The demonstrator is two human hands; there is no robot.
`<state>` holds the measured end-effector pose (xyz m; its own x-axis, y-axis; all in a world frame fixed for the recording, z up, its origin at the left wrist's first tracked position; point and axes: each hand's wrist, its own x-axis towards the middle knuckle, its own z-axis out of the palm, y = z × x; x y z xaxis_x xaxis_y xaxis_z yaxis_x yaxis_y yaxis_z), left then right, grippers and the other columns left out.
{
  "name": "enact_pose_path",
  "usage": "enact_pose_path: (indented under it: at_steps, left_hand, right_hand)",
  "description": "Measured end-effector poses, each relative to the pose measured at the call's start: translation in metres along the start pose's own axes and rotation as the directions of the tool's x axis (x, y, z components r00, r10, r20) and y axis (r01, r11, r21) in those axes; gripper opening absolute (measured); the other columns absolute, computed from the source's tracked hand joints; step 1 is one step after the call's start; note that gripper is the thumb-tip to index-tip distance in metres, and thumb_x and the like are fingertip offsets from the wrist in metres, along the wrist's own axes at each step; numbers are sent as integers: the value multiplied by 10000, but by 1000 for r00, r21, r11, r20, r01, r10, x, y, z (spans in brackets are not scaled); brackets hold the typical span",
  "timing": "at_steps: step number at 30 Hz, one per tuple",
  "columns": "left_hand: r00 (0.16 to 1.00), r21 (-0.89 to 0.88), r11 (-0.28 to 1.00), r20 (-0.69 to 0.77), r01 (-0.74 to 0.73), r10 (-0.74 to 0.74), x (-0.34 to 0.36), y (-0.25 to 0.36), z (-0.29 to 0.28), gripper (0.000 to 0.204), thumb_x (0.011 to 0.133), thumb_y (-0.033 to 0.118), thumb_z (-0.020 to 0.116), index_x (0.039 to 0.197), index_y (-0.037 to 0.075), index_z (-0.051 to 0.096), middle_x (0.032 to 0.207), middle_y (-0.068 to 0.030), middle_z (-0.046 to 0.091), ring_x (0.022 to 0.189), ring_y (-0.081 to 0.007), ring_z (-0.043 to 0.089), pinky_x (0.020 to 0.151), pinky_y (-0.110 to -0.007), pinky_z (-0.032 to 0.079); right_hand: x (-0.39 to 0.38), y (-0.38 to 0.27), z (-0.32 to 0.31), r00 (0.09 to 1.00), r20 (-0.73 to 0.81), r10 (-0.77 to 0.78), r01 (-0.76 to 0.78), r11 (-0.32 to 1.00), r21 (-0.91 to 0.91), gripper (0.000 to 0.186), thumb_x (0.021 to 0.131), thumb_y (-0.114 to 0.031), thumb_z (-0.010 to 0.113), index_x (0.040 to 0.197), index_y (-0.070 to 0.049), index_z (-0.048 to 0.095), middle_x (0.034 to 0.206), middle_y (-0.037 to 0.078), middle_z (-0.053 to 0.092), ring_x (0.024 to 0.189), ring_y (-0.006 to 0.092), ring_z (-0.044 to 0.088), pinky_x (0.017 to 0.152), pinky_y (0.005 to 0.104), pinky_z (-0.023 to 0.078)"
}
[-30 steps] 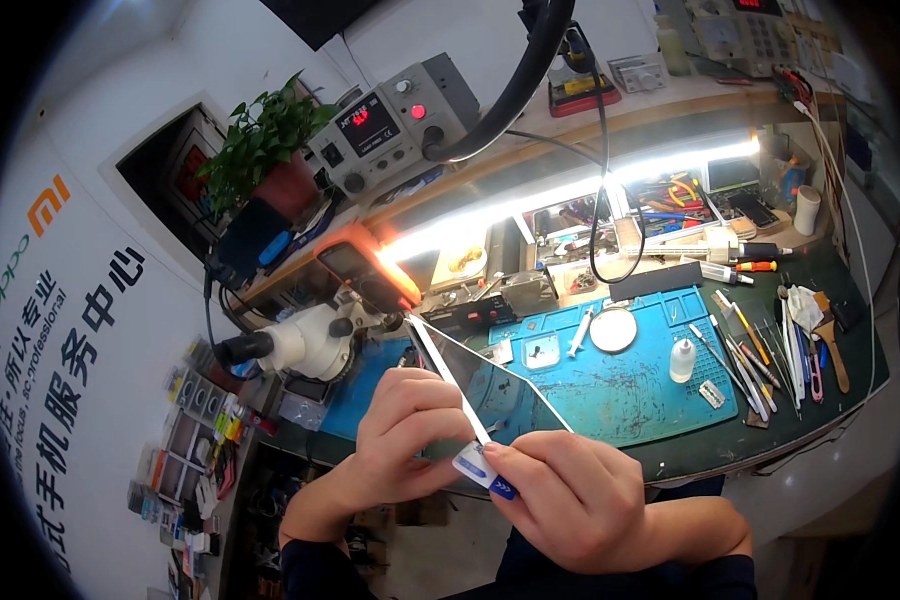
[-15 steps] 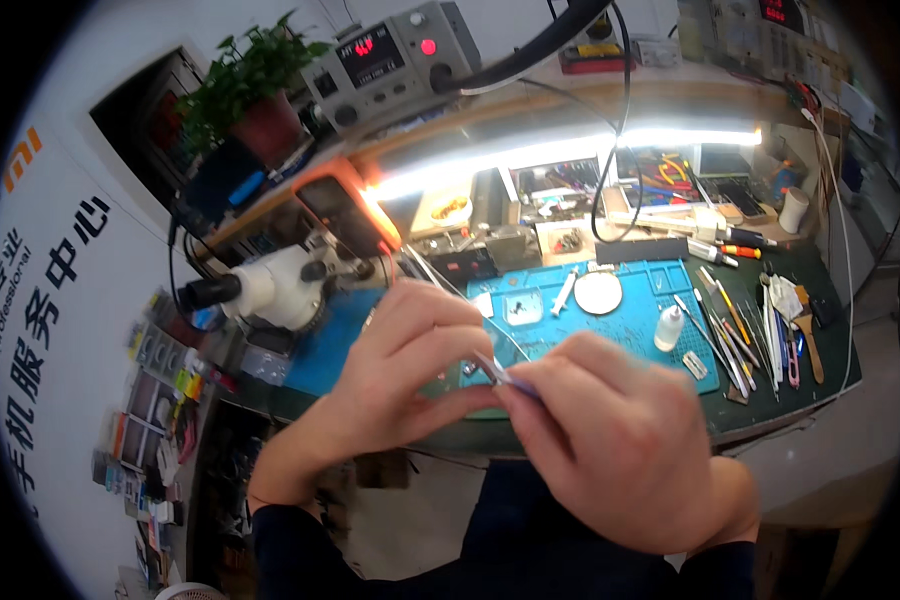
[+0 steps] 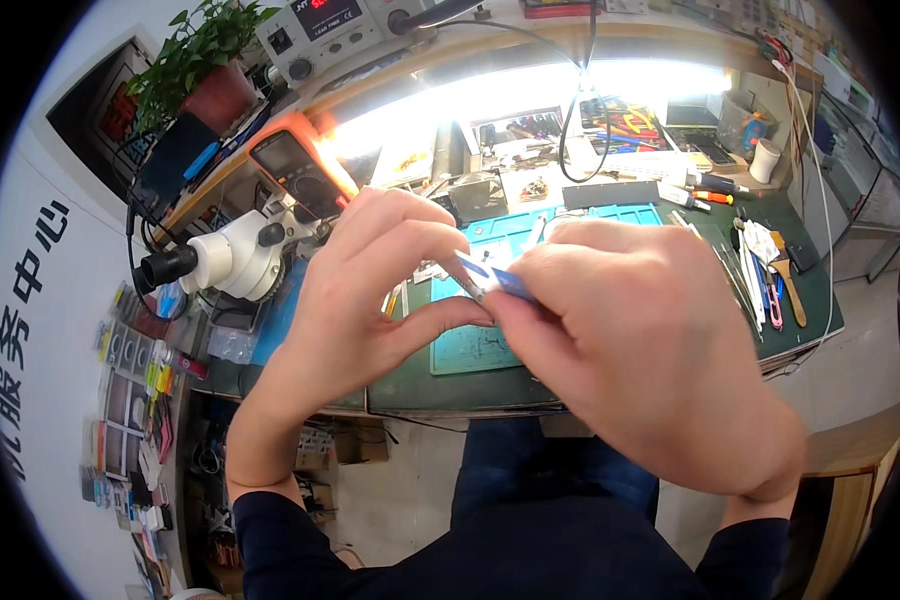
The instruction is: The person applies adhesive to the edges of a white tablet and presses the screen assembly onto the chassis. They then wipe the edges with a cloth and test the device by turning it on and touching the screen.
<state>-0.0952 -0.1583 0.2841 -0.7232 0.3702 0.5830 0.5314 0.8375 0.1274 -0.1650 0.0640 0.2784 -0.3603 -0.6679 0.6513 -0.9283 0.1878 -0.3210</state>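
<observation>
Both of my hands are raised over the front edge of the bench, their fingertips almost meeting. My right hand (image 3: 650,320) is closed round a slim blue tool (image 3: 511,284) with a pale, metallic-looking tip; its exact kind is hard to make out. The tip points left to the fingers of my left hand (image 3: 375,265). Between thumb and forefinger, that hand pinches a small thin piece (image 3: 464,276), seen nearly edge-on, and the tool's tip appears to touch it. Below and behind the hands lies a turquoise work mat (image 3: 470,345), partly covered by them.
A white microscope (image 3: 235,255) stands at the left, beside an orange-edged multimeter (image 3: 305,170). Brushes and slim tools (image 3: 775,270) lie at the right. A black cable (image 3: 567,130) hangs over the back. Above the bright light strip, a shelf carries a power unit (image 3: 330,25) and a potted plant (image 3: 215,90).
The view has tilted down and shifted right, so the bench sits higher and further left. My hands have come up over the mat, and more of the blue tool shows.
</observation>
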Motion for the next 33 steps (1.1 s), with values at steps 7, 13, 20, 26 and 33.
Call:
enact_pose_path:
  at_steps: [7,13,20,26,33]
  left_hand:
    - [1000,18,1000,-6,17,-17,-3,0,3,413,690,174,904,1011,63,669,1026,-85,645,962,-290,606,837,-381,483]
    - [1000,36,999,-4,18,-17,-3,10,1,506,645,287,957,991,67,661,1016,-83,617,923,-279,577,811,-371,464]
    - [998,129,992,-56,3,4,-12,16,11,476,651,239,966,970,105,640,991,-61,603,928,-279,558,811,-380,456]
    - [1000,144,989,-7,29,-29,-13,21,6,447,683,248,955,971,121,638,987,-37,616,931,-257,562,818,-379,462]
    - [999,156,987,17,46,-49,-14,25,4,399,685,269,945,930,142,657,971,-23,611,911,-249,554,786,-370,456]
  right_hand:
    - [-4,-4,4,999,-40,15,-16,1000,-20,152,841,-106,756,765,-22,654,717,120,618,629,322,633,569,419,504]
    - [-14,3,4,991,-118,64,-48,990,133,118,840,-79,775,818,-14,680,731,93,639,597,263,631,520,354,489]
    - [-40,36,52,900,-399,175,79,835,544,161,805,-10,807,947,-31,734,829,86,702,656,201,688,552,308,531]
    - [-52,40,78,893,-391,223,131,702,700,155,802,-5,803,933,-51,733,879,66,714,695,218,706,585,304,559]
    - [-53,44,95,863,-461,207,200,698,688,239,768,27,846,987,-27,768,886,99,733,703,179,721,581,271,564]
